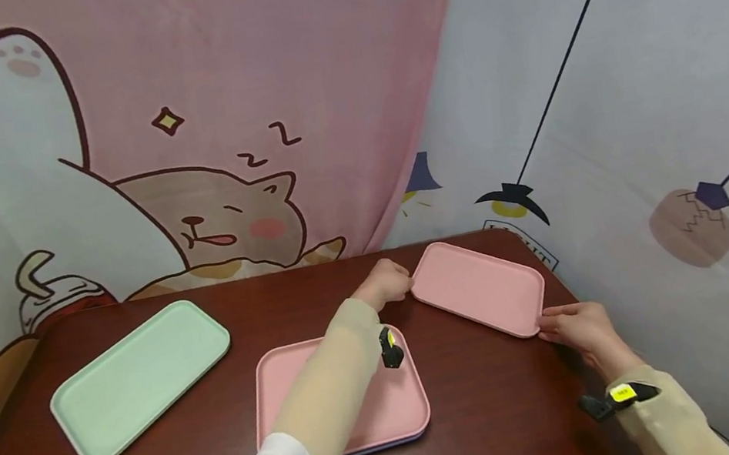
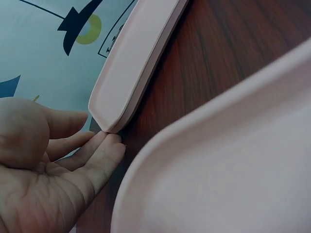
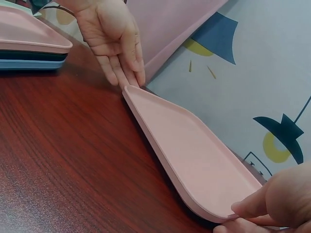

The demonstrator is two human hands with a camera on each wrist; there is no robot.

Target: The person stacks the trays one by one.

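Note:
A small rectangular pink tray (image 1: 478, 289) with a raised rim lies slantwise at the back right of the table. My left hand (image 1: 385, 284) holds its left corner, with the fingers under the rim and the thumb beside the edge in the left wrist view. At the opposite corner, my right hand (image 1: 580, 329) pinches the rim, thumb on top and fingers below. Nearer me, under my left forearm, sits a larger pink tray (image 1: 390, 410). It tops a stack in which a dark tray (image 3: 31, 55) and a blue tray (image 3: 31, 64) show below.
A long light green tray (image 1: 141, 379) lies at the left of the dark red-brown table (image 1: 502, 410). Behind the table hangs a printed cloth (image 1: 345, 90) with a sleeping cat. Another pale cloth (image 1: 634, 104) with lamp drawings borders the right edge.

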